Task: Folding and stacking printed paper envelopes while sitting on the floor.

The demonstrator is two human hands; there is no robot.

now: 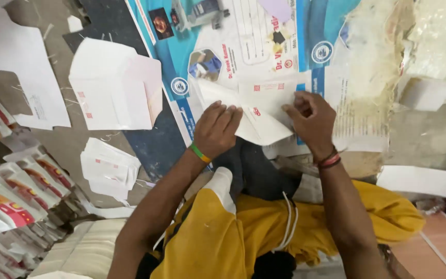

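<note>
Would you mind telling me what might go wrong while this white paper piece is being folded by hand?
1. The left hand and right hand press the white paper piece on an uneven bed of loose printed sheets, so a crease may come out crooked.
2. The crusted, dirty patch beside it might soil the paper.
3. The folded stack lies loosely fanned and could slip apart.

floor: grey, worn concrete (429, 139) | upper right: ragged, peeling pale sheet (383, 46) | top middle: blue-and-white printed poster (218, 57) spread flat (serving as work surface) | lower right: reddish tile (429, 248) | light: soft, even, no hard shadows
</note>
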